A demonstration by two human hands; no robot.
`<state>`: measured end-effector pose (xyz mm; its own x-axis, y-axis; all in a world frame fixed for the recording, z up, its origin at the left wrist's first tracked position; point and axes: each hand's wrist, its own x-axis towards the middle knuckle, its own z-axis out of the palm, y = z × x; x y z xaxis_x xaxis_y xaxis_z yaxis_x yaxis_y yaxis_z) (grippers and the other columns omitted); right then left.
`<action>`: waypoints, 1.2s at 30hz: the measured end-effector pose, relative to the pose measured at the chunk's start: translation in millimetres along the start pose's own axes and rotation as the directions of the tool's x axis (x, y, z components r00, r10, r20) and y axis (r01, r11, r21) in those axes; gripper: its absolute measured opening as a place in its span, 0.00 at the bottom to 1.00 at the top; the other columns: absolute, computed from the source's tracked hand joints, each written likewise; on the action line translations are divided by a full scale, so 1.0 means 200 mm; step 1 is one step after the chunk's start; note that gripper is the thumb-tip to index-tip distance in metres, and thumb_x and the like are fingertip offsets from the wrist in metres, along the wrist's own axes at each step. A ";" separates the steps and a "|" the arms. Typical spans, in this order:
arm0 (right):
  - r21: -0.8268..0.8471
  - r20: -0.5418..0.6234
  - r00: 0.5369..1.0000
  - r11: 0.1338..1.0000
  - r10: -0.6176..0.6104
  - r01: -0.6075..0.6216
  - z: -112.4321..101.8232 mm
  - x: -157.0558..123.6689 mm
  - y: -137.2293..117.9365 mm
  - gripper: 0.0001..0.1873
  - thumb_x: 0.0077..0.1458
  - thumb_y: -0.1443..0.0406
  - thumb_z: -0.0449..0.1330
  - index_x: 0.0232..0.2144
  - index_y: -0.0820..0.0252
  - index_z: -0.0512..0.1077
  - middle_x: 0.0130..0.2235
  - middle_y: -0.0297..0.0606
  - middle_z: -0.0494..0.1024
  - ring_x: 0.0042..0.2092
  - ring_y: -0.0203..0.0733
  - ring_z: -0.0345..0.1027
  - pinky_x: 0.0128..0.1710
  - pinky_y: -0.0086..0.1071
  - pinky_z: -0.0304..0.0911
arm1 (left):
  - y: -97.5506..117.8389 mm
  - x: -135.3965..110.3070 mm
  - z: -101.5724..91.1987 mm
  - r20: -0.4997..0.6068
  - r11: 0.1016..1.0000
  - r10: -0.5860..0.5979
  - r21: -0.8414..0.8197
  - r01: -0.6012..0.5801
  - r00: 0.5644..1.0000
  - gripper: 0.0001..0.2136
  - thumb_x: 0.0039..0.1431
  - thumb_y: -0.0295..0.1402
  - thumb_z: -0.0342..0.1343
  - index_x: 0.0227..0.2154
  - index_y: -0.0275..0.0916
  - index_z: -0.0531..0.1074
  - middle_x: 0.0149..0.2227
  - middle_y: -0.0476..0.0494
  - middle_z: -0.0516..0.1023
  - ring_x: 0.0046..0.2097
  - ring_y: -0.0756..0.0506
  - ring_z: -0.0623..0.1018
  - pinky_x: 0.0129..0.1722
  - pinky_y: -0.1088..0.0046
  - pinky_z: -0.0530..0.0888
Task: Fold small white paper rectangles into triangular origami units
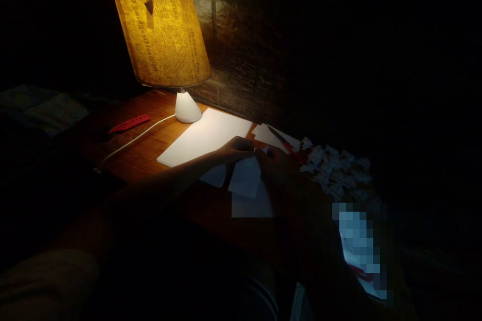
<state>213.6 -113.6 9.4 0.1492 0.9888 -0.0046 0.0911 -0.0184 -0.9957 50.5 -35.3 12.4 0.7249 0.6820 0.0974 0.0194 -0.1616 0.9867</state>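
My left hand (238, 147) and my right hand (277, 161) meet over the table, fingers closed at the top edge of a small piece of paper (245, 176). The paper slants down between them toward me. Under it lies another piece of paper (251, 206), and one more paper piece (214, 176) rests below my left wrist. Dim light hides the exact finger grip. Beyond my hands lies a stack of large white sheets (205, 135). Smaller cut papers (269, 134) sit just past my right hand, with a dark-bladed, red-handled tool (285, 144) across them.
A lit lamp with a printed shade (163, 35) stands at the back left; its white cord (139, 139) crosses the wooden table (158, 105). Near it lies a red perforated tool (130, 124). Many folded paper pieces (335, 168) are heaped right, behind a glowing, pixelated screen (359, 243).
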 end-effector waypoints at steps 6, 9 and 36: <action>-0.023 -0.003 1.000 0.999 -0.024 0.024 -0.01 0.01 0.01 0.23 0.44 0.44 0.69 0.23 0.55 0.71 0.25 0.32 0.74 0.28 0.40 0.65 0.28 0.33 0.59 | -0.01 0.00 0.01 0.016 0.999 0.034 0.005 -0.034 0.999 0.17 0.50 0.41 0.65 0.21 0.38 0.64 0.18 0.57 0.59 0.22 0.55 0.59 0.23 0.77 0.53; -0.041 -0.014 0.999 0.999 -0.029 0.028 -0.02 0.02 0.01 0.22 0.45 0.45 0.69 0.23 0.56 0.72 0.25 0.33 0.74 0.28 0.40 0.64 0.27 0.33 0.58 | -0.02 0.00 0.01 0.019 0.998 0.063 0.015 -0.064 0.998 0.17 0.53 0.41 0.66 0.22 0.38 0.65 0.19 0.57 0.59 0.22 0.55 0.58 0.23 0.77 0.53; 0.207 0.045 0.998 0.976 0.054 -0.062 -0.02 0.04 0.05 0.26 0.39 0.46 0.74 0.22 0.54 0.66 0.20 0.25 0.63 0.22 0.34 0.54 0.21 0.32 0.50 | -0.03 0.02 0.01 -0.006 0.999 0.038 -0.002 -0.038 0.999 0.16 0.50 0.41 0.67 0.22 0.37 0.66 0.19 0.57 0.60 0.22 0.56 0.58 0.24 0.76 0.52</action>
<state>219.3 -106.0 0.3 0.1091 0.9921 -0.0624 -0.1237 -0.0487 -0.9911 55.0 -33.5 7.1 0.7209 0.6796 0.1359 -0.0099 -0.1860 0.9825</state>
